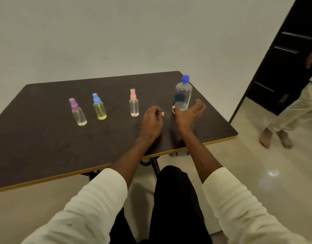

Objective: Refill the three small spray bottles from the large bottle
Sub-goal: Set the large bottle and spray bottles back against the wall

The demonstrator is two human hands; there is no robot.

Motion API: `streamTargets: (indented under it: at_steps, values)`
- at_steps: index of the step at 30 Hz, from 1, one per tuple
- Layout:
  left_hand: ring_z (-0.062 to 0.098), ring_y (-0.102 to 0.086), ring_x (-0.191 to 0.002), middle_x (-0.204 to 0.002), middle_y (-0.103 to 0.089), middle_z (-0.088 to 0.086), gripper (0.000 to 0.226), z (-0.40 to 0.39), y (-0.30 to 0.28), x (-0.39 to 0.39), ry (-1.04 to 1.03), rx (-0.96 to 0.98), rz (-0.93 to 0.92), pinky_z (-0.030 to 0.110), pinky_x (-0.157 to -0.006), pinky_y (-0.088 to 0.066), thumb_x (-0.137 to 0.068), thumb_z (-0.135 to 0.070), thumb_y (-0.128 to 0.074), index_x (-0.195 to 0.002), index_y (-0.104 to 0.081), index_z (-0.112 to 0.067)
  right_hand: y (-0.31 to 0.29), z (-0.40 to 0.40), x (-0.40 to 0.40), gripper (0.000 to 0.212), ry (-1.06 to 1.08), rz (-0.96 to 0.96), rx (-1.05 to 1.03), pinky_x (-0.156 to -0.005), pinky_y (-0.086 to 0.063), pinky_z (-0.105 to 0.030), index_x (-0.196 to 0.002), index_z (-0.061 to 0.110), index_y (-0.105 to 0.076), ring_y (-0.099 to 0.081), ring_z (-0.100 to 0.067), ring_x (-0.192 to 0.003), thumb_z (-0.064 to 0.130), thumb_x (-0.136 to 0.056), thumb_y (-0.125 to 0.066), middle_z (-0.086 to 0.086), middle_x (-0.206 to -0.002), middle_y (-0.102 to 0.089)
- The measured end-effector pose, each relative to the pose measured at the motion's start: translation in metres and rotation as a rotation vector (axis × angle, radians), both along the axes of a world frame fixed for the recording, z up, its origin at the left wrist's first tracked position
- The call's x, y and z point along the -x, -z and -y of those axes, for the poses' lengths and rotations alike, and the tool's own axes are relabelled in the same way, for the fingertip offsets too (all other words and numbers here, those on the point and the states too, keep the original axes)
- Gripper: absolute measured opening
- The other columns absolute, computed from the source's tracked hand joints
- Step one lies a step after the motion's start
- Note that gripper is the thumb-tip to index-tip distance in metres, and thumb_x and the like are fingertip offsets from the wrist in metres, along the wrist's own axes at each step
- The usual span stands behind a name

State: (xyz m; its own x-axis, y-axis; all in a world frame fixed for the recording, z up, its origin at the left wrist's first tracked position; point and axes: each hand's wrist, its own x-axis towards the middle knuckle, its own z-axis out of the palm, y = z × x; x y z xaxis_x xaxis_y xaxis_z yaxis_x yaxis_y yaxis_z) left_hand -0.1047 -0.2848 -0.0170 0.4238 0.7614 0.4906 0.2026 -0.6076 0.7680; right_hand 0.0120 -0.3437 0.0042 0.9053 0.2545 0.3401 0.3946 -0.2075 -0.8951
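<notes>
The large bottle [183, 95] stands upright on the dark table [46, 138] at about 2 o'clock from the table's middle, its blue cap [185, 79] on. The right hand [190, 115] is spread wide in a cup around its base, thumb at 9 o'clock of the bottle and fingers curling round at 3 o'clock; I cannot tell whether skin touches plastic yet. The left hand [151, 120] hovers just beside it, fingers loosely curled, holding nothing. The three small spray bottles stand in a row to 9 o'clock of the hands: pink-topped [134, 103], blue-topped with yellowish liquid [99, 107], purple-topped [77, 112], all capped

The large bottle looks like thin clear plastic, so it probably dents under a hard squeeze and feels smooth, perhaps slippery. How full it is I cannot read, so its weight is a guess. Best taken round the labelled mid-body, firmly but gently, with the other hand twisting the ridged cap. The small bottles look light and tippy; pinch each low on the body
</notes>
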Motion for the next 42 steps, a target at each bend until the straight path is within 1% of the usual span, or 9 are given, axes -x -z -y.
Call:
streamTargets:
  at_steps: [2,4,6,8,11,18,25,33,42]
  values:
    - [0.024,-0.058,-0.092,-0.098,-0.062,0.008,0.005,-0.005,-0.001,-0.016,-0.009,0.047,-0.026,0.041,-0.085,-0.051,-0.098,-0.010,-0.056,-0.101,-0.060,-0.009,0.002,0.002,-0.019,0.100,-0.132,-0.137,0.070,-0.105,-0.038,-0.034,-0.148,0.009,-0.026,-0.037,-0.027,-0.135,0.032,-0.070,-0.086,-0.011,-0.151,-0.031]
    - [0.023,-0.058,-0.093,-0.100,-0.062,0.009,0.008,-0.011,-0.001,-0.029,-0.025,0.108,-0.049,0.041,-0.087,-0.051,-0.098,-0.007,-0.053,-0.103,-0.060,-0.009,0.008,-0.003,-0.035,0.100,-0.248,-0.204,0.111,-0.106,-0.041,-0.036,-0.148,0.012,-0.028,-0.043,-0.026,-0.133,0.036,-0.070,-0.085,-0.010,-0.149,-0.039]
    - [0.024,-0.058,-0.094,-0.101,-0.062,0.009,0.012,-0.019,-0.001,-0.040,-0.054,0.148,-0.061,0.042,-0.088,-0.051,-0.097,-0.003,-0.050,-0.104,-0.060,-0.007,0.013,-0.010,-0.046,0.083,-0.294,-0.172,0.116,-0.092,-0.052,-0.035,-0.133,0.013,-0.044,-0.058,-0.024,-0.117,0.037,-0.067,-0.087,-0.008,-0.130,-0.057]
    - [0.026,-0.058,-0.093,-0.100,-0.061,0.010,0.014,-0.027,-0.001,-0.049,-0.088,0.168,-0.073,0.042,-0.087,-0.050,-0.096,-0.001,-0.048,-0.103,-0.059,-0.005,0.013,-0.016,-0.052,0.061,-0.325,-0.144,0.103,-0.072,-0.049,-0.020,-0.117,0.014,-0.056,-0.064,-0.018,-0.098,0.030,-0.068,-0.087,-0.001,-0.110,-0.065]
    - [0.029,-0.058,-0.092,-0.099,-0.062,0.014,0.014,-0.042,-0.001,-0.064,-0.124,0.199,-0.089,0.039,-0.083,-0.046,-0.095,0.000,-0.047,-0.101,-0.059,-0.003,0.009,-0.031,-0.066,0.054,-0.350,-0.126,0.103,-0.064,-0.044,-0.015,-0.113,0.013,-0.060,-0.064,-0.014,-0.089,0.026,-0.068,-0.087,0.001,-0.102,-0.067]
    - [0.028,-0.058,-0.097,-0.104,-0.064,0.014,0.010,-0.082,-0.003,-0.104,-0.125,0.172,-0.221,0.035,-0.085,-0.044,-0.097,-0.007,-0.049,-0.095,-0.057,-0.012,0.006,-0.111,-0.138,0.068,-0.360,-0.142,0.184,-0.085,-0.054,-0.035,-0.125,0.015,-0.048,-0.063,-0.023,-0.103,0.032,-0.070,-0.085,-0.005,-0.119,-0.063]
    - [0.028,-0.057,-0.099,-0.105,-0.063,0.014,0.012,-0.130,-0.002,-0.149,-0.157,0.114,-0.290,0.038,-0.088,-0.046,-0.099,-0.010,-0.050,-0.098,-0.061,-0.006,0.010,-0.190,-0.202,0.048,-0.419,-0.086,0.137,-0.079,-0.044,-0.025,-0.122,0.016,-0.051,-0.058,-0.015,-0.093,0.024,-0.081,-0.075,0.002,-0.106,-0.061]
    - [0.016,-0.050,-0.090,-0.098,-0.052,0.003,0.014,-0.159,0.011,-0.177,-0.153,0.059,-0.329,0.027,-0.078,-0.038,-0.100,-0.024,-0.058,-0.090,-0.056,-0.014,0.016,-0.273,-0.254,0.053,-0.419,-0.041,0.195,-0.080,-0.046,-0.028,-0.129,0.017,-0.043,-0.061,-0.019,-0.100,0.039,-0.087,-0.068,-0.004,-0.123,-0.061]
    - [0.014,-0.048,-0.084,-0.093,-0.051,0.001,0.020,-0.161,0.014,-0.178,-0.174,0.027,-0.315,0.025,-0.075,-0.035,-0.101,-0.022,-0.057,-0.082,-0.051,-0.017,0.021,-0.305,-0.274,0.053,-0.332,0.023,0.342,-0.095,-0.048,-0.046,-0.123,0.019,-0.043,-0.061,-0.031,-0.107,0.052,-0.085,-0.060,-0.007,-0.123,-0.061]
